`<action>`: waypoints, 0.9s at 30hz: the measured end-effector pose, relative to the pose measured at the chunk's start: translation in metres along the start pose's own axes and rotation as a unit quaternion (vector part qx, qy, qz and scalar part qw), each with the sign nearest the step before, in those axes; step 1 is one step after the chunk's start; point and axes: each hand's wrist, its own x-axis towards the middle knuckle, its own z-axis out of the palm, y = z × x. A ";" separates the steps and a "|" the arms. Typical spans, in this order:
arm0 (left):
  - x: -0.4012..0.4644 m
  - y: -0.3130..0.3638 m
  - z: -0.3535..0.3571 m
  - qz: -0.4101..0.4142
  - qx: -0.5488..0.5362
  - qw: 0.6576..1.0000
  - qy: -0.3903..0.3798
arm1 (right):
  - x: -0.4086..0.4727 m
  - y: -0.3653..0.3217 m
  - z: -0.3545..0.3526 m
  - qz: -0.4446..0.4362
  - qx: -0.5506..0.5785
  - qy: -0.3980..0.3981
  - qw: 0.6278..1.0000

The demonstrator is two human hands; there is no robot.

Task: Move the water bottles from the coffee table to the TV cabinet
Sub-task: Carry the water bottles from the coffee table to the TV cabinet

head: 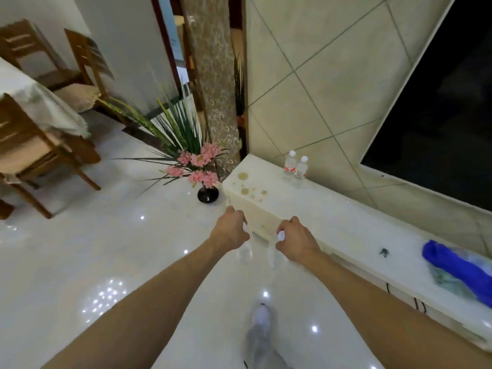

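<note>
My left hand (pixel 231 230) grips the top of a clear water bottle (pixel 245 252) that hangs below it over the floor. A second clear bottle (pixel 277 258) hangs from its white cap in my right hand (pixel 294 241). Both hands are just in front of the left end of the white TV cabinet (pixel 332 222). Two more water bottles with white caps and red labels stand upright and side by side at the cabinet's back left, against the tiled wall: one (pixel 290 165) and its neighbour (pixel 300 167). The coffee table is out of view.
A black vase with pink flowers (pixel 208 194) stands on the floor left of the cabinet. The cabinet top has brown stains (pixel 243 177) and a blue cloth bundle (pixel 458 267) at the right. The TV (pixel 439 102) hangs above. Wooden chairs (pixel 40 161) and a table are at the left.
</note>
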 end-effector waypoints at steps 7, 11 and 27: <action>0.144 0.031 -0.028 0.037 0.012 0.998 -0.045 | 0.121 0.015 -0.038 0.043 0.005 -0.019 0.999; 0.210 0.048 -0.038 0.073 0.046 0.994 -0.060 | 0.174 0.021 -0.059 0.065 0.014 -0.015 0.998; 0.492 0.067 0.033 0.168 0.087 0.962 -0.199 | 0.405 0.075 -0.058 0.214 0.135 -0.023 0.967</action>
